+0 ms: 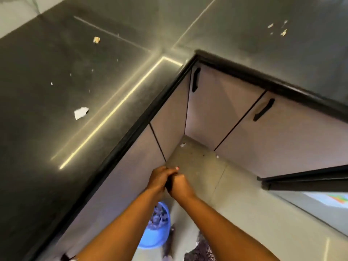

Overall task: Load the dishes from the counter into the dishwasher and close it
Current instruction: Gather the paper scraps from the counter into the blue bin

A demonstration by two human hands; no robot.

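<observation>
- We record the left hand and the right hand pressed together low in the view, over the floor in the inner corner of the cabinets.
- The left fingers lie over the curled right hand. A dark patch sits between the palms, and we cannot tell whether it is shadow or a held thing.
- The counter is dark and L-shaped, running along the left and across the top right. We see only debris on it.
- Debris on the left run: a tan food scrap towards the back, a torn white paper scrap nearer the front, and small specks between them.
- Debris on the right run: a cluster of pale crumbs well back from the edge.
- A bright light streak reflects along the left run.
- Pale cabinet doors stand shut under both runs. Two carry black handles: the corner handle and the angled handle.
- An appliance door with a black top edge juts out at the right edge, with a coloured label on its glossy face. We cannot confirm it is the dishwasher.
- A blue bucket with dark contents stands on the floor under the left forearm, against the cabinets.
- A dark speckled mat lies just beside the bucket.
- White bits lie on the floor in the corner.
</observation>
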